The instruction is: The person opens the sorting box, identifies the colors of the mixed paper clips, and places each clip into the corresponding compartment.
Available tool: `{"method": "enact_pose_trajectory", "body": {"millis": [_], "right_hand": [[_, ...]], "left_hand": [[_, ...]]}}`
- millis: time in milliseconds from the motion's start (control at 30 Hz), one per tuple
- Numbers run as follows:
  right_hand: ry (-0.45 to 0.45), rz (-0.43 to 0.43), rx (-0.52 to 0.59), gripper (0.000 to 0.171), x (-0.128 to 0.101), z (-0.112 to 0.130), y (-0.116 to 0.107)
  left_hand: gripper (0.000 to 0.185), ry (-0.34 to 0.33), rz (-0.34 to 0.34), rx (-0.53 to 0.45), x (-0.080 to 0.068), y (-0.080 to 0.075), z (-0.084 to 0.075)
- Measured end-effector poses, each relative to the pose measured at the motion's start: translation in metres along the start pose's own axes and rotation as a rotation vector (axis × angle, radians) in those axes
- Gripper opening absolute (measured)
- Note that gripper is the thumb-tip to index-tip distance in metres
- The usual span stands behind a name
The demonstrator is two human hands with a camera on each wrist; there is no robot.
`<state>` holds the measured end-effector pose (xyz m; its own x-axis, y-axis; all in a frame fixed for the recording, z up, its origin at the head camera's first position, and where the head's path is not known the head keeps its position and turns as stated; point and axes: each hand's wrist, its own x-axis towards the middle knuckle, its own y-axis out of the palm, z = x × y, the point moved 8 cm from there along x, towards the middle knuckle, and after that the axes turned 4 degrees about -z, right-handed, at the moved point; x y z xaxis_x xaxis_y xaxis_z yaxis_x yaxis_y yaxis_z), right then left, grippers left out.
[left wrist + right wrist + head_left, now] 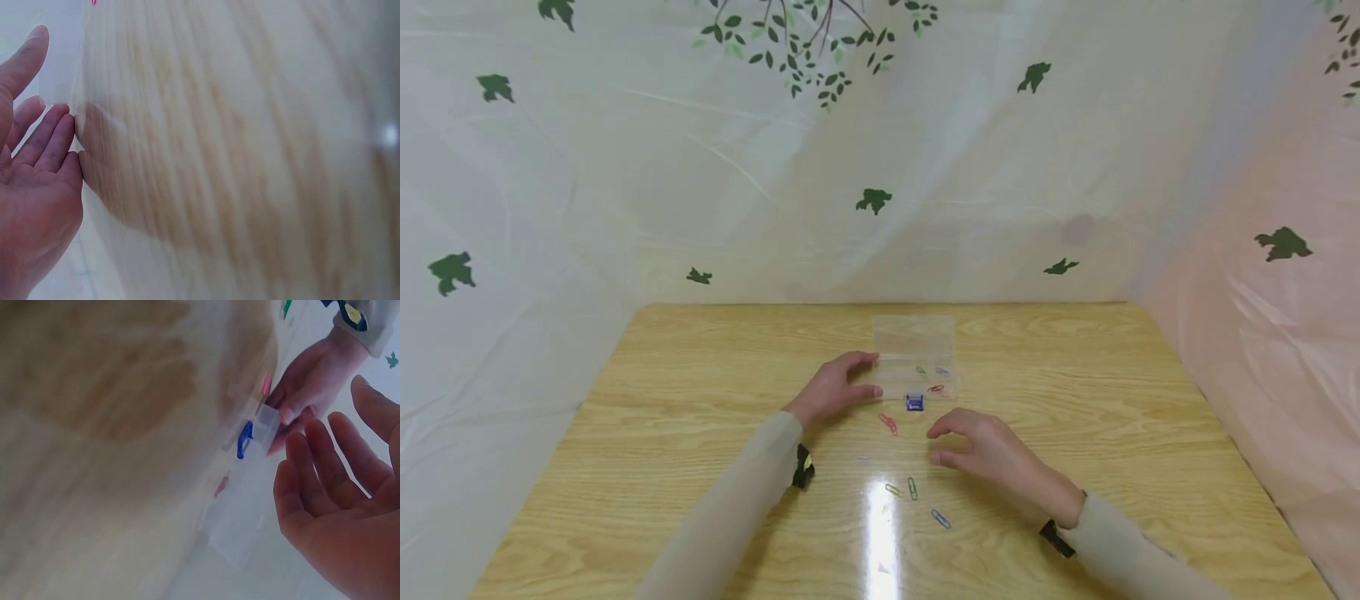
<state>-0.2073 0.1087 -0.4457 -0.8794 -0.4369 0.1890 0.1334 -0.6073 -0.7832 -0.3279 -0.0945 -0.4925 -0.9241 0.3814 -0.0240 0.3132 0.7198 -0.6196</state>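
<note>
A clear plastic box (893,379) lies with its lid (913,335) raised at the back and a blue clasp (914,403) on its front edge. Inside it are a green paper clip (921,369), a bluish one and a red one (936,388). My left hand (835,387) holds the left end of this box, thumb at the front corner and fingers toward the back. Nothing shows in my right hand (988,446), which hovers in front of the box with loosely bent fingers and the thumb apart.
Pink-red paper clips (889,424) lie just in front of the box. Nearer me are a yellow clip (893,490), a green clip (912,488) and a blue clip (940,518) on the wooden table (700,400). A leaf-patterned sheet (760,225) hangs behind.
</note>
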Motion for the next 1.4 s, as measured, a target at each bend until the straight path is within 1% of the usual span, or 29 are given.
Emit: {"method": "enact_pose_trajectory", "body": {"millis": [133,333,433,600,800,967,1100,1233,1400], "right_hand": [[0.002,0.042,0.011,0.024,-0.009,0.001,0.008],[0.018,0.150,0.024,0.030,-0.019,0.000,0.019],[-0.002,0.190,0.022,0.033,-0.024,0.001,0.024],[-0.060,0.220,-0.003,0.035,-0.031,0.004,0.029],[-0.059,0.268,-0.059,0.042,-0.037,0.002,0.034],[-0.072,0.285,-0.104,0.043,-0.041,0.001,0.035],[-0.084,0.279,-0.116,0.038,-0.040,-0.004,0.033],[-0.091,0.262,-0.112,0.029,-0.039,-0.009,0.029],[-0.114,0.261,-0.078,0.018,-0.039,-0.012,0.026]], "left_hand": [[0.065,-0.007,0.005,0.011,0.001,0.001,0.000],[0.065,-0.014,0.008,0.011,0.000,0.000,-0.002],[0.065,-0.015,0.007,0.016,-0.001,0.000,-0.002],[0.065,-0.022,0.001,0.023,-0.003,0.002,-0.002],[0.065,-0.020,-0.009,0.022,-0.007,0.003,-0.005],[0.066,-0.034,-0.012,0.017,-0.009,0.005,-0.005],[0.066,-0.036,-0.014,0.012,-0.011,0.006,-0.005],[0.066,-0.042,-0.019,0.016,-0.011,0.007,-0.005],[0.066,-0.051,-0.029,0.025,-0.012,0.008,-0.005]]}}
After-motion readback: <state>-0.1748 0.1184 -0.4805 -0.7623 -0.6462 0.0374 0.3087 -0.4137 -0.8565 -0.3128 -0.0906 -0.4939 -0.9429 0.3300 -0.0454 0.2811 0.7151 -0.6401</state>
